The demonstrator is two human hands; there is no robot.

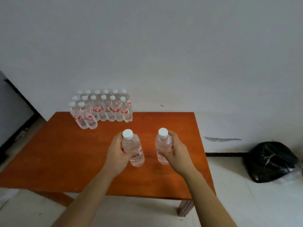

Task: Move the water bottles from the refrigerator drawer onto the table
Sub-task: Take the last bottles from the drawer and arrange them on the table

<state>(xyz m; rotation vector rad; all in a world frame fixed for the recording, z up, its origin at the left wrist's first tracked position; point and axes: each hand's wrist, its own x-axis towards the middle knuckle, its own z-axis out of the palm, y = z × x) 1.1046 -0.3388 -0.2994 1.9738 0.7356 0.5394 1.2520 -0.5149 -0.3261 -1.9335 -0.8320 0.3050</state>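
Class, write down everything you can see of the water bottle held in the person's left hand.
The bottle is clear plastic with a white screw cap, a ribbed lower body and a label partly hidden by the left hand, which grips its upper half from the left. It stands nearly upright, cap on, with clear water inside. It is over the middle of the orange-brown table; whether its base touches the tabletop cannot be told.

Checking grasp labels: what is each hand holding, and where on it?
Left hand grips a water bottle round its upper body, below the cap. Right hand grips a second water bottle round its middle.
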